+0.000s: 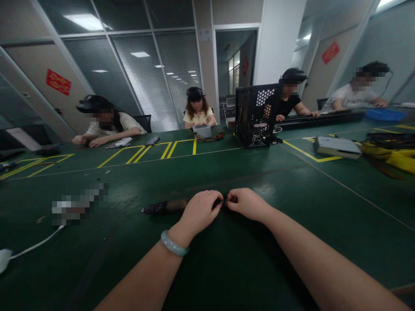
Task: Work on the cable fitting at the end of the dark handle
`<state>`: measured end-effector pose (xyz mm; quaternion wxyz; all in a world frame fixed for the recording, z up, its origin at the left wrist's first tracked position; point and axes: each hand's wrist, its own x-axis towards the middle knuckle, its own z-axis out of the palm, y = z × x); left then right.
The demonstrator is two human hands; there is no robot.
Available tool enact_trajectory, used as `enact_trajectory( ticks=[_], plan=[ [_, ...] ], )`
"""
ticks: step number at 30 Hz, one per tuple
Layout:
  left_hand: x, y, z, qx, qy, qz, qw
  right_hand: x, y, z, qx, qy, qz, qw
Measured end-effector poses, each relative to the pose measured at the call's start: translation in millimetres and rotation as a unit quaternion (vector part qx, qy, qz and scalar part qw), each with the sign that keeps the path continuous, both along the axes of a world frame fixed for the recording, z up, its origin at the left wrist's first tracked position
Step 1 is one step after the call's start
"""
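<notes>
A dark, pen-shaped electric screwdriver [167, 207] lies on the green table, its tip pointing left. My left hand [202, 209] is over its right end, fingers curled and pinched at a small dark part there. Facing it, my right hand [244, 203] has thumb and forefinger pinched on the same dark spot, fingertips nearly touching the left ones. What exactly the fingers hold is too small and dark to name. A pale green bangle [174, 244] circles my left wrist.
A black computer case [257, 114] stands on the table beyond my hands. A grey metal box [337, 147] and yellow items [402, 160] are at right, a white cable [37, 245] at left. Several people sit across the table; one handles a grey power supply [202, 130].
</notes>
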<state>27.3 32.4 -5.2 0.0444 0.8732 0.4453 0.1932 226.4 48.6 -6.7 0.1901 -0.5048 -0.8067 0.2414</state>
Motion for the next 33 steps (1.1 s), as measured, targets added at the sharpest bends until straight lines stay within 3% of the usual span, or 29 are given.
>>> enact_trajectory(
  ticks=[28,33],
  plan=[
    [0.5,0.5,0.5,-0.005,0.002,0.013,1.000,-0.3,-1.9,3.7,-0.017,-0.008,-0.007,1.000],
    [0.3,-0.5,2.3,-0.006,0.010,-0.009,1.000,-0.7,-1.7,3.4,-0.011,-0.006,-0.005,1.000]
  ],
)
